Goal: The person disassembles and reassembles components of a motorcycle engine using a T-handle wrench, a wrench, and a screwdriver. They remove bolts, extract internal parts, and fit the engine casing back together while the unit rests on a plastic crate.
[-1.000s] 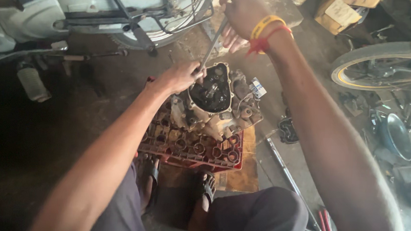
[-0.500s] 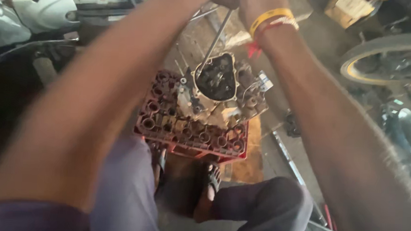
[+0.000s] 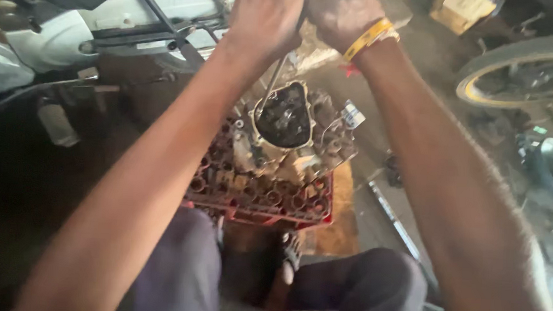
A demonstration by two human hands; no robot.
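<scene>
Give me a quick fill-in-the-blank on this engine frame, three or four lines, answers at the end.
1. Both hands, the left hand and the right hand, grip one long metal ____ that runs down into the engine.
2. The engine sits on a ____ plastic crate.
3. The yellow band is worn on the ____ wrist.
4. A bicycle ____ lies on the floor at the upper right.

Missing words: tool; red; right; wheel

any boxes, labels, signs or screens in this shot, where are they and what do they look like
Cardboard box: top right on the floor, tan, squarish, with a pale label on its top.
Small tag: on the right side of the engine block on the red crate, pale rectangular, print too small to tell.
No signs or screens show.
</scene>
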